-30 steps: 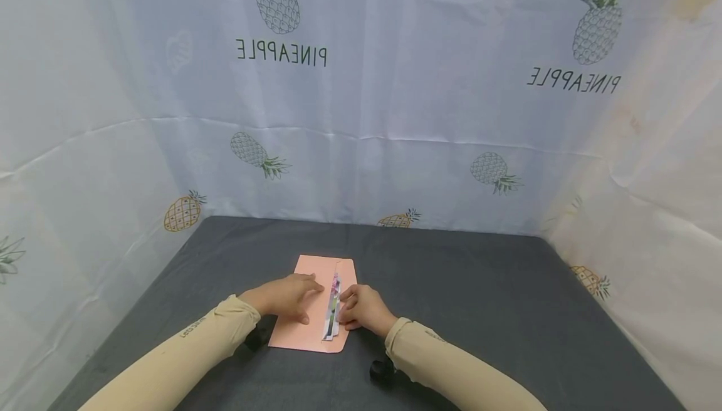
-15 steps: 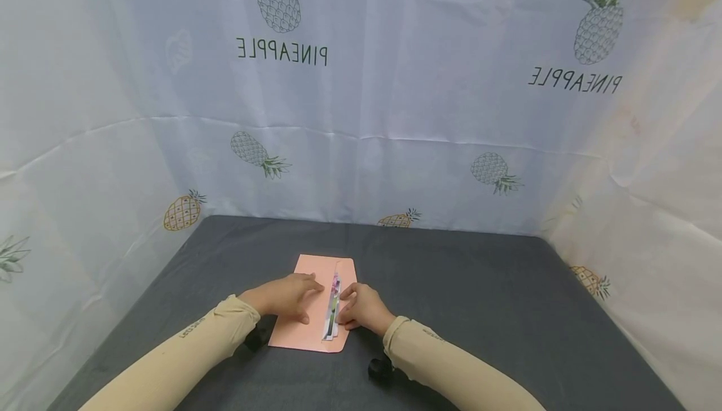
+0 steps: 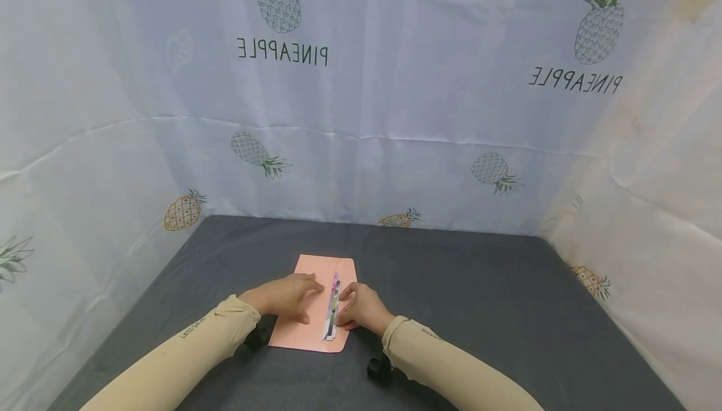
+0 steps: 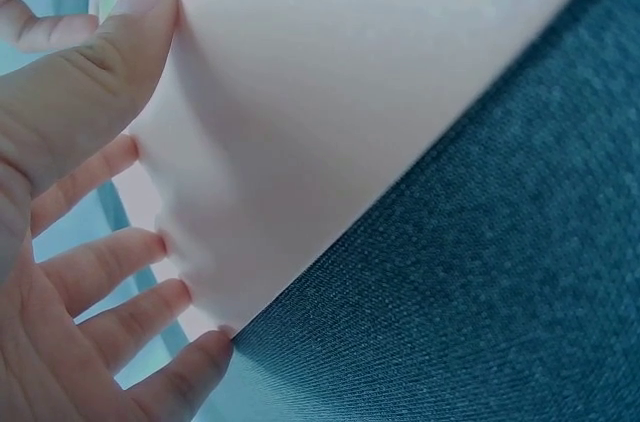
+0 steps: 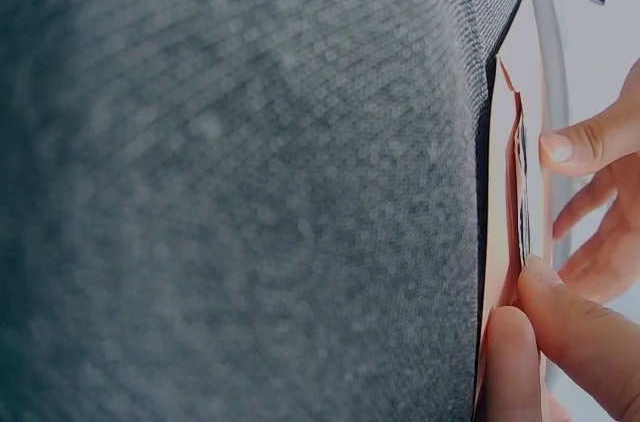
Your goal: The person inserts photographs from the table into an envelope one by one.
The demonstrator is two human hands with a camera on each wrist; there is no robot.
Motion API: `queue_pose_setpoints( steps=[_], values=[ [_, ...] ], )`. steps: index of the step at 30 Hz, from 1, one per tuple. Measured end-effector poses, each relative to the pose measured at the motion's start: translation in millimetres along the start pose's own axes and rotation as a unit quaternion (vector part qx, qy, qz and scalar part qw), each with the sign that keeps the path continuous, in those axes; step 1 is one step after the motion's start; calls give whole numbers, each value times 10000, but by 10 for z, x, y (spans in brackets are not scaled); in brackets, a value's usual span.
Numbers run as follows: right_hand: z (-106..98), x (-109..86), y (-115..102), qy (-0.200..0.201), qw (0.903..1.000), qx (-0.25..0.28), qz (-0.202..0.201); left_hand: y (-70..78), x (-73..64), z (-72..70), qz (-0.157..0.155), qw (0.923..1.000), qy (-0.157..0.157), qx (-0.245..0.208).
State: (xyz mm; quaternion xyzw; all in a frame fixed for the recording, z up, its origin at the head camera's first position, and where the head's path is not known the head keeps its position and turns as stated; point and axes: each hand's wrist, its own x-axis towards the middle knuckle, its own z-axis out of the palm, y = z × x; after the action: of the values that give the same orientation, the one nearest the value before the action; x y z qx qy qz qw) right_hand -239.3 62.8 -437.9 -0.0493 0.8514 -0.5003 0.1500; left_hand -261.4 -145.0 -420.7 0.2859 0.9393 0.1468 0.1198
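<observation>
A salmon-pink envelope (image 3: 287,332) lies flat on the dark cloth, its flap spread to the right. Several printed cards (image 3: 331,317) show as a narrow strip in the opening. My left hand (image 3: 284,298) rests across the envelope body; in the left wrist view its thumb (image 4: 140,17) lies on the paper while the fingertips touch along one edge. My right hand (image 3: 366,307) sits at the flap side, fingertips against the cards' outer edge. Seen from the right wrist, one fingertip (image 5: 540,277) presses the cards and another digit lies beside it on the flap.
Dark cloth (image 3: 451,298) covers the table. White curtains (image 3: 361,85) printed with pineapples enclose the back and sides. A small black device (image 3: 379,370) sits under the right wrist, and another black part (image 3: 256,339) shows below the left wrist.
My right fingertips have shifted slightly left, and the cards' exposed strip has become a little narrower. The left hand and the envelope have stayed in place.
</observation>
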Motion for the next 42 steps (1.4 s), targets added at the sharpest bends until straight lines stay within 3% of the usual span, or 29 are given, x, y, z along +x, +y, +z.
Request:
queue_pose_setpoints(
  steps=[42],
  values=[
    [-9,21,1,-181,9998,-9,-35,34,-11,-7,-159,9999,-42,-37]
  ],
)
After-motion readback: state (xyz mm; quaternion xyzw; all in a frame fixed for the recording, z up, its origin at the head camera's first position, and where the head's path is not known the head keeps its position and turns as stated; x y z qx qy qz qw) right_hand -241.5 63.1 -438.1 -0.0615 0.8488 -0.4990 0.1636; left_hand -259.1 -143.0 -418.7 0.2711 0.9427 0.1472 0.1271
